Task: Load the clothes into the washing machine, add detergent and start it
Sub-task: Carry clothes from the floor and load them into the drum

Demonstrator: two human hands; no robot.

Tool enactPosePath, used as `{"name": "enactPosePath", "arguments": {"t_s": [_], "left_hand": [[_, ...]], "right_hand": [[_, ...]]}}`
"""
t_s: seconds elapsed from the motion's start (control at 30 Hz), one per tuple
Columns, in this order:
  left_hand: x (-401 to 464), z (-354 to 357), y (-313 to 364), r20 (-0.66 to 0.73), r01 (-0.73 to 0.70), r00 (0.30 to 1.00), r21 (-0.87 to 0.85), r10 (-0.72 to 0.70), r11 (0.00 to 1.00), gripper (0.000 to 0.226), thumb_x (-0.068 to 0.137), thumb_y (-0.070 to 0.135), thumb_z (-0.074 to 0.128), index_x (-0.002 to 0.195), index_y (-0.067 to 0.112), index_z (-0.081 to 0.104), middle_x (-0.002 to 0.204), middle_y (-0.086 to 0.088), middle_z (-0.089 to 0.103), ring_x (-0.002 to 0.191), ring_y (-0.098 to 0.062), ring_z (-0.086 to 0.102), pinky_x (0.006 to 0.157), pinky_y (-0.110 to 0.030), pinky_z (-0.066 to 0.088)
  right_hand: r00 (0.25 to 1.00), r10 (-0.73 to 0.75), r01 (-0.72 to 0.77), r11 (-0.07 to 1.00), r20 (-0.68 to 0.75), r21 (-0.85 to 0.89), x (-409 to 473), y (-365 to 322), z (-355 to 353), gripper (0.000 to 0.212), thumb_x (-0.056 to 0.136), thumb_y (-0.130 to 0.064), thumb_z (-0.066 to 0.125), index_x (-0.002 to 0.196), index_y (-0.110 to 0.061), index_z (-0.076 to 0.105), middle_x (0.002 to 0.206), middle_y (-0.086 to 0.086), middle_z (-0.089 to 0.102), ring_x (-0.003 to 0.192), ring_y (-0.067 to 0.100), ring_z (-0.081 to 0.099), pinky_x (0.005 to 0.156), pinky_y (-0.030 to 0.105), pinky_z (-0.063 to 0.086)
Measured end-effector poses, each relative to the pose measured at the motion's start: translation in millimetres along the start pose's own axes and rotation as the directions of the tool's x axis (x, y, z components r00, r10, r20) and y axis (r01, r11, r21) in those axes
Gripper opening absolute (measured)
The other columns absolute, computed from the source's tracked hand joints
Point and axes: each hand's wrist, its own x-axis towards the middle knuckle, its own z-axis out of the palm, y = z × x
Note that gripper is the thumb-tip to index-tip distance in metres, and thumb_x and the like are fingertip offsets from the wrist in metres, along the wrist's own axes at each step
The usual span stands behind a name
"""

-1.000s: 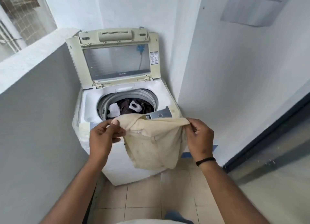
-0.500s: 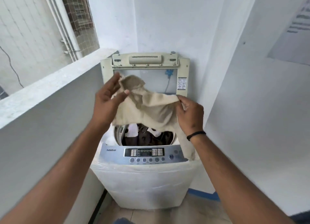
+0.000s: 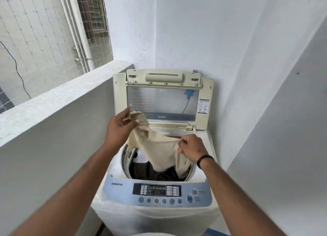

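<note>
A white top-loading washing machine (image 3: 155, 216) stands in the corner with its lid (image 3: 162, 97) raised upright. Dark clothes (image 3: 155, 173) and something white lie in the drum. I hold a beige garment (image 3: 159, 147) stretched over the drum opening, its lower part hanging into the drum. My left hand (image 3: 118, 127) pinches its upper left corner in front of the lid. My right hand (image 3: 192, 147), with a black band on the wrist, grips its right edge above the drum's right rim. The blue-grey control panel (image 3: 157, 193) with buttons faces me. No detergent is in view.
A grey parapet wall (image 3: 53, 129) with a white ledge runs along the left, close to the machine. White walls close in behind and on the right. A blue hose (image 3: 187, 101) shows through the lid's window.
Both hands have lowered the beige garment from in front of the lid toward the drum, and its lower end now hangs inside. The camera has tilted up and closer.
</note>
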Motion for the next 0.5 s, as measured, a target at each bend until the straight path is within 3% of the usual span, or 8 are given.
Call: {"name": "enactPosePath", "arguments": {"t_s": [0.07,0.13,0.23,0.3,0.4,0.47,0.5], "left_hand": [[11,4,-14,0.017,0.002,1.000,-0.013,-0.002,1.000,0.069,0.087,0.005,0.076,0.149,0.022,0.048,0.123,0.026,0.063,0.108,-0.003,0.067,0.099,-0.037,0.054],[21,10,-32,0.068,0.008,0.998,0.034,-0.010,0.999,0.072,0.088,0.009,0.077,0.151,0.023,0.045,0.134,0.012,0.062,0.118,-0.013,0.064,0.101,-0.037,0.052],[33,17,-67,0.186,0.020,0.981,0.163,-0.051,0.986,0.080,0.087,0.016,0.078,0.155,0.022,0.037,0.143,0.000,0.053,0.123,-0.019,0.058,0.102,-0.039,0.051],[42,19,-95,0.290,0.070,0.946,0.254,-0.145,0.965,0.087,0.086,0.018,0.079,0.158,0.018,0.030,0.148,-0.004,0.048,0.129,-0.024,0.055,0.104,-0.046,0.050],[49,25,-145,0.400,0.123,0.861,0.435,-0.314,0.892,0.094,0.088,0.027,0.078,0.160,0.013,0.020,0.152,-0.012,0.044,0.124,-0.029,0.058,0.102,-0.047,0.050],[54,30,-176,0.457,0.087,0.805,0.539,-0.378,0.838,0.100,0.089,0.037,0.075,0.162,0.015,0.011,0.156,-0.010,0.037,0.117,-0.026,0.061,0.099,-0.031,0.047],[57,33,-190,0.484,0.044,0.786,0.576,-0.383,0.816,0.102,0.089,0.040,0.074,0.162,0.018,0.006,0.161,-0.008,0.029,0.124,-0.025,0.057,0.098,-0.026,0.042]], "right_hand": [[0.995,0.055,-0.056,0.998,0.079,0.006,10,7,18,0.030,0.095,-0.018,0.054,0.069,-0.011,0.067,0.063,0.001,0.072,0.055,0.011,0.065,0.066,0.029,0.055],[0.963,0.137,-0.139,0.990,0.231,-0.008,18,13,38,0.031,0.098,-0.021,0.052,0.070,-0.013,0.061,0.062,0.001,0.069,0.056,0.014,0.064,0.063,0.028,0.053],[0.846,0.219,-0.248,0.969,0.486,-0.005,23,16,62,0.025,0.101,-0.026,0.051,0.079,-0.016,0.058,0.060,-0.003,0.065,0.059,0.012,0.061,0.047,0.016,0.044],[0.791,0.237,-0.301,0.953,0.564,0.022,27,18,78,0.026,0.101,-0.030,0.052,0.080,-0.016,0.057,0.057,-0.003,0.063,0.052,0.009,0.059,0.045,0.016,0.041],[0.798,0.346,-0.436,0.897,0.493,0.077,30,29,102,0.031,0.103,-0.026,0.049,0.073,-0.016,0.047,0.054,0.002,0.057,0.045,0.012,0.058,0.043,0.023,0.041],[0.813,0.473,-0.549,0.818,0.340,0.172,35,40,118,0.030,0.103,-0.021,0.045,0.074,-0.013,0.044,0.061,0.008,0.055,0.045,0.017,0.057,0.039,0.021,0.039],[0.793,0.541,-0.604,0.760,0.281,0.240,37,44,124,0.029,0.103,-0.021,0.043,0.076,-0.010,0.045,0.064,0.011,0.056,0.046,0.020,0.060,0.038,0.020,0.040]]}}
